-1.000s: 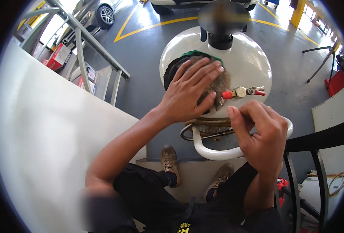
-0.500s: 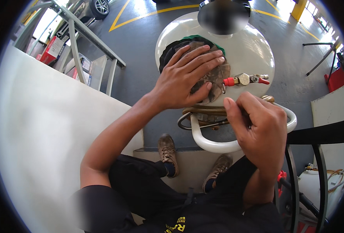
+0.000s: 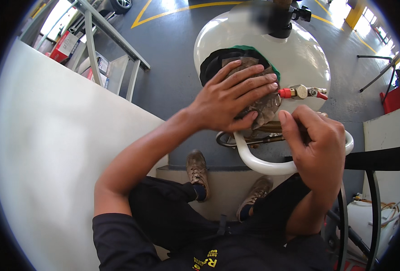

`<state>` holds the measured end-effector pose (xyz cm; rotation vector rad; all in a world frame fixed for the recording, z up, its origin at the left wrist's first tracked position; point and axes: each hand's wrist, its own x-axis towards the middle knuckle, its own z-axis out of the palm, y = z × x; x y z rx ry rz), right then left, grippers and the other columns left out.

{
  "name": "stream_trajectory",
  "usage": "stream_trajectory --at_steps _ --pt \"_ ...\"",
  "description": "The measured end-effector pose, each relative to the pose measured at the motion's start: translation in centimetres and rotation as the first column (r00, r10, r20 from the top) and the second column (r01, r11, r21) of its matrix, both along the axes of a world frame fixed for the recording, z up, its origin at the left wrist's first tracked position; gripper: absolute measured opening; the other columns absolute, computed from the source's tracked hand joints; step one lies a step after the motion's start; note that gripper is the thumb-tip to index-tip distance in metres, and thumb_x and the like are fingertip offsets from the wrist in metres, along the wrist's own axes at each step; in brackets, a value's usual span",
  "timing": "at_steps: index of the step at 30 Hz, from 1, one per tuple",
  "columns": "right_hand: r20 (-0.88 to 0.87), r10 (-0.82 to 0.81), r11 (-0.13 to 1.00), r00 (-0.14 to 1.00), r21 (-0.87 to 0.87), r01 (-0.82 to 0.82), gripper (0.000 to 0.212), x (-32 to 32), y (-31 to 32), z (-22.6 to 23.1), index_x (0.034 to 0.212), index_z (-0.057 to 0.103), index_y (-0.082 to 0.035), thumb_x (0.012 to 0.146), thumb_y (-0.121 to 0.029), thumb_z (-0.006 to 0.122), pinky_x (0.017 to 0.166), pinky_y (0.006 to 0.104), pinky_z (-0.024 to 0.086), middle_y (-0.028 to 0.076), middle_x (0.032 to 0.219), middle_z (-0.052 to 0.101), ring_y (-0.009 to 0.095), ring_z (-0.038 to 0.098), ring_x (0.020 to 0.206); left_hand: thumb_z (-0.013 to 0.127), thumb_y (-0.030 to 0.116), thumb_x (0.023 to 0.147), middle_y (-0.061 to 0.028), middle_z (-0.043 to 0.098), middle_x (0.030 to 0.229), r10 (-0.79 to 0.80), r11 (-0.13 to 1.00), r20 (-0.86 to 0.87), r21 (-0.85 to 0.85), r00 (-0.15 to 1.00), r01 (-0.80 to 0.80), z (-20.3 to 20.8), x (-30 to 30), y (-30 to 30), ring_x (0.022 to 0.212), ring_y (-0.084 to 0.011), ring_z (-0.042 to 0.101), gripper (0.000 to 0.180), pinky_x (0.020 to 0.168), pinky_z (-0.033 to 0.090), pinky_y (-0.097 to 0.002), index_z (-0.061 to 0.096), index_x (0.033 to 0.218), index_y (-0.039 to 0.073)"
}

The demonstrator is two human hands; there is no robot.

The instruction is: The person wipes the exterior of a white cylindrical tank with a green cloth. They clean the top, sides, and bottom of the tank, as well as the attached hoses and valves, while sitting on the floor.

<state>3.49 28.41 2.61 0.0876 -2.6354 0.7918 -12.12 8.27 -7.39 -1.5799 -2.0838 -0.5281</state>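
Far left: a smooth white panel [image 3: 73, 117]; behind it, red-and-white cardboard boxes [image 3: 65, 47] and a grey metal frame [image 3: 112, 38]. Next, a ruffled black fabric piece [image 3: 211, 66] lies on the left part of the domed top of a glossy white tank [image 3: 299, 54]. The left hand [image 3: 234, 95] is laid flat on a brown mottled fabric piece [image 3: 267, 109] over the black one; its grip is spread, thumb apart. A green fabric edge [image 3: 249, 48] shows beyond the fingers. Nearer the person is a white tubular handle [image 3: 265, 168]. Just right of the fabric: a metal valve with red parts [image 3: 301, 91]. The right hand [image 3: 318, 142] appears above the handle, fingers curled, thumb near the index finger; whether its grip pinches anything cannot be told.
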Motion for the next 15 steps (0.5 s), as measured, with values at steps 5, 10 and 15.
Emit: stream_trajectory --at_steps 5,10,15 --pt "-0.044 0.018 1.0 0.999 0.013 -0.017 0.033 0.0 -0.3 -0.2 0.081 0.065 -0.003 0.105 -0.023 0.076 0.057 0.0452 0.043 0.012 0.065 0.064 0.031 0.059 0.054 0.061 0.036 0.101 -0.0117 0.061 0.164 0.001 0.992 0.112 0.125 0.994 -0.015 0.5 -7.2 -4.3 0.158 -0.0343 0.05 0.061 0.133 0.034 -0.0559 0.061 0.159 0.018" --pt "-0.062 0.015 1.0 0.998 0.028 -0.013 0.033 0.1 -0.2 -0.4 0.081 0.065 -0.003 0.105 -0.024 0.076 0.057 0.0455 0.042 0.012 0.065 0.063 0.031 0.059 0.053 0.062 0.033 0.102 -0.0136 0.06 0.164 0.207 0.951 0.144 0.201 0.968 -0.234 0.3 -5.1 -2.4 0.159 -0.0358 0.047 0.057 0.133 0.033 -0.0552 0.063 0.155 0.011" --pt "-0.012 0.004 1.0 1.0 0.012 -0.003 0.034 0.6 -0.3 -0.4 0.081 0.065 -0.005 0.105 -0.025 0.076 0.057 0.0461 0.043 0.011 0.065 0.064 0.032 0.06 0.054 0.062 0.042 0.104 -0.016 0.062 0.162 -0.091 0.996 -0.022 -0.028 0.996 0.09 0.4 0.4 0.2 0.156 -0.036 0.052 0.061 0.132 0.035 -0.0568 0.063 0.154 0.008"
